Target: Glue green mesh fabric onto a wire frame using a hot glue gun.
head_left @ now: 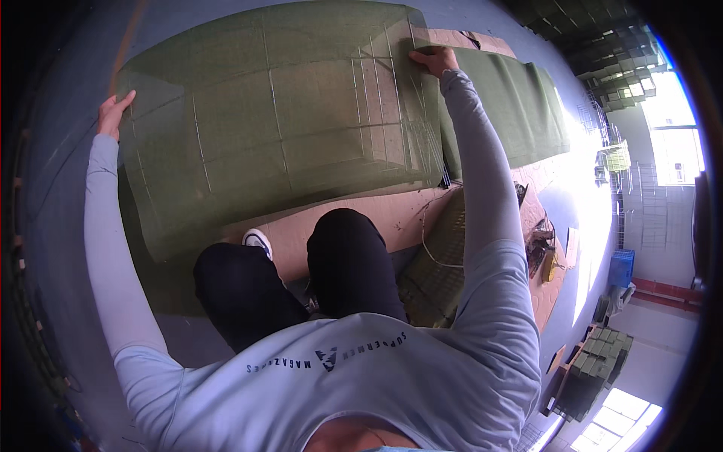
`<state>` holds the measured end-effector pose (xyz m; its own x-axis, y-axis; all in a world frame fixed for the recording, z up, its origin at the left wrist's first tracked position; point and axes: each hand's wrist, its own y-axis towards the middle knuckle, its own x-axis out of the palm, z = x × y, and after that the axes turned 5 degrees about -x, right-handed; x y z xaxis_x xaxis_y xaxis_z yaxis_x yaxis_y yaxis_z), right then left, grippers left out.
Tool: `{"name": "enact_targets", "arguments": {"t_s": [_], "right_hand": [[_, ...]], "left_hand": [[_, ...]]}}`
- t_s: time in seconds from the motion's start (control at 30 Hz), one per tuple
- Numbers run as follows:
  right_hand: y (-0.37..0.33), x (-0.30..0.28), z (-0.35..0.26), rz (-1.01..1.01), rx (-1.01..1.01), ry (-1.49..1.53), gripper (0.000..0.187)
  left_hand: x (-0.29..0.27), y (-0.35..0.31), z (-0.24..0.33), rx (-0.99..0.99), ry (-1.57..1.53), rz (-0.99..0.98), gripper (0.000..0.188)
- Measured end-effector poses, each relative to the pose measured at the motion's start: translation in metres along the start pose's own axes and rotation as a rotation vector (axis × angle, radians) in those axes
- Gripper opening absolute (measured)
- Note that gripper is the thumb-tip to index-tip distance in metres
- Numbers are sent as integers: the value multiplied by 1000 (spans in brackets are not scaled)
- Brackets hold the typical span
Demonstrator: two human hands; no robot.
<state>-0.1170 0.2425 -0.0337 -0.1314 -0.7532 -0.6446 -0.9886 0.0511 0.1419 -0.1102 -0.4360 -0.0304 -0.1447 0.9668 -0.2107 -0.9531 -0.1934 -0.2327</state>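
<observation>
A wide sheet of see-through green mesh [233, 105] spreads in front of me, with thin straight wires showing through it. My left hand [113, 114] pinches the sheet's far left edge, thumb pointing up. At the sheet's right end my right hand [437, 60] is closed on the edge, beside a bundle of wires. A second green sheet [504, 105], denser and rippled, lies just right of that hand. Under the mesh, flat cardboard [339, 215] shows along the near side. Fingertips of both hands are partly hidden.
Near my right knee lies a green slatted crate [433, 279] with a pale cord [425, 237] across it. More cardboard [546, 301] with small odds and ends is to the right. Stacked green bundles [595, 373] stand at the lower right, a blue crate [621, 267] by the wall.
</observation>
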Motion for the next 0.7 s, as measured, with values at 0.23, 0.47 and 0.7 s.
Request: {"name": "enact_targets", "arguments": {"t_s": [0.23, 0.47, 0.7], "right_hand": [[4, 15, 36, 105, 90, -212, 44], [21, 15, 32, -3, 213, -479, 48], [-63, 7, 48, -20, 274, 205, 39]], "left_hand": [[18, -10, -50, -83, 35, -30, 17], [28, 11, -59, -47, 190, 30, 15], [31, -27, -54, -92, 136, 42, 16]]}}
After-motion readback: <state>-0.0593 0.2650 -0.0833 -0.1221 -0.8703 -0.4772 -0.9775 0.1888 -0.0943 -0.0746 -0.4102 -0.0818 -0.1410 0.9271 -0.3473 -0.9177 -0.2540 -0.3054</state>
